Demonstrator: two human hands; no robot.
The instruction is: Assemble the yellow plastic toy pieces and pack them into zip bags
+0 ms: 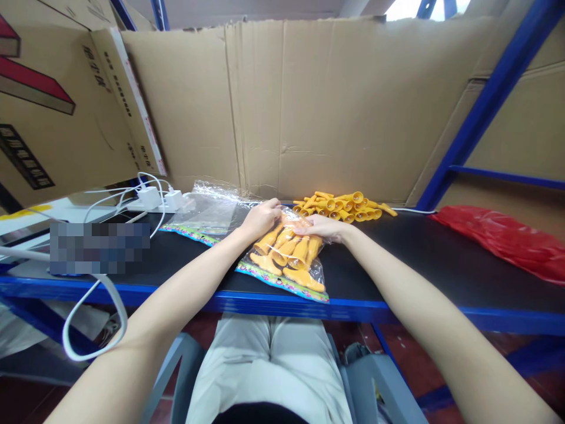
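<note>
A clear plastic bag (pixel 315 277) with a colourful printed header lies near the front edge of the bench, its header towards me. Inside it are several yellow-orange, horn-shaped plastic pieces (pixel 285 250). My left hand (pixel 263 219) is closed on the far left part of the bag, its fingertips gathered on the plastic. My right hand (pixel 329 228) grips the far right side, thumb on top and the other fingers hidden beneath. Behind the right hand lies a loose heap of similar yellow pieces (pixel 346 206). Flat clear bags (pixel 200 215) with the same printed edge lie left of my left hand.
White chargers (pixel 150 197) and tangled cables stand at the left, beside a blurred-out patch (pixel 99 247). A red plastic bag (pixel 498 238) lies at the right. Cardboard (pixel 344 106) walls the back, and a blue metal post (pixel 477 112) slants up at the right.
</note>
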